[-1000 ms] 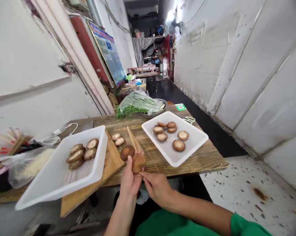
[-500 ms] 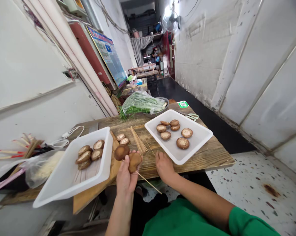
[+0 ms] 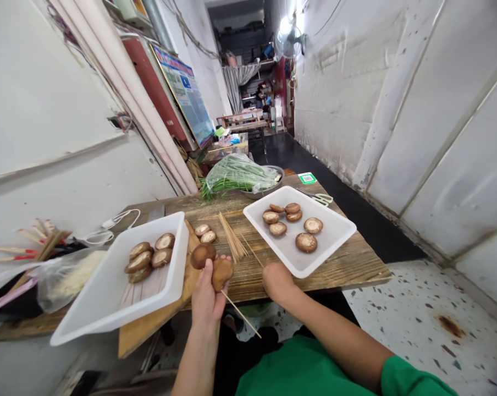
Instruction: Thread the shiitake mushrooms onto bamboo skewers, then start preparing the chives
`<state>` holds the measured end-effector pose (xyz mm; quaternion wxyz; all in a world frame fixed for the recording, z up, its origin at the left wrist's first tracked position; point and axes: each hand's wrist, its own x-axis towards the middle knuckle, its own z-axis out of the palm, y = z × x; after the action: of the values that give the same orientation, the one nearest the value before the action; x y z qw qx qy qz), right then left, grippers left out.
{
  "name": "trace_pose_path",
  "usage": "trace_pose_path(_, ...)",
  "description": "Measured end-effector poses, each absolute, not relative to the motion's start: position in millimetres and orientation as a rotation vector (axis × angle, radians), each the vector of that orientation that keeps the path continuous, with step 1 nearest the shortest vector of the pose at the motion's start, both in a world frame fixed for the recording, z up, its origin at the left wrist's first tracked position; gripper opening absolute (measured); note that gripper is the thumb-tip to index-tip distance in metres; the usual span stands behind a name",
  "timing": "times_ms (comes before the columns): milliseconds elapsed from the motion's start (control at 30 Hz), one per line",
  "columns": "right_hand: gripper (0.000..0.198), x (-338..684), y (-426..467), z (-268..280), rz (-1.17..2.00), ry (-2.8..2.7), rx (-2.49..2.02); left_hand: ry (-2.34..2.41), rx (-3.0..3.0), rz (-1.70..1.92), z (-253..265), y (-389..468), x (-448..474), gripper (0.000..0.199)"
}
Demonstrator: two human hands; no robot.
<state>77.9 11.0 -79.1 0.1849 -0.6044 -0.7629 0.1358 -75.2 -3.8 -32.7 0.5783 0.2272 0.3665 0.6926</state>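
My left hand (image 3: pixel 209 291) is half turned upward, its thumb (image 3: pixel 208 267) pressing forward along the top and its fingers bent in a firm grip. Behind it, the bare left forearm (image 3: pixel 195 357) comes down toward me. To the right of this hand, well apart, my right hand (image 3: pixel 278 281) shows its back, fingertips tucked from my sight. Behind it, the right forearm (image 3: pixel 339 338) slants into a green sleeve (image 3: pixel 411 379).

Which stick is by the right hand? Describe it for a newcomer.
On the wooden table, find the gap between the stick bundle and the right-side tray. One thin stick slants there, its near end at the right hand. Unlike its bundled neighbours, it lies apart.
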Motion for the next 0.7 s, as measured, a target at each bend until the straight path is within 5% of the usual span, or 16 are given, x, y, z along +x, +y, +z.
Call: trace_pose_path(700,0.027,101.0,-42.3,-72.3,0.809,-1.898,-1.082,0.625,0.362,1.426,-17.5,-5.2,-68.1,0.017)
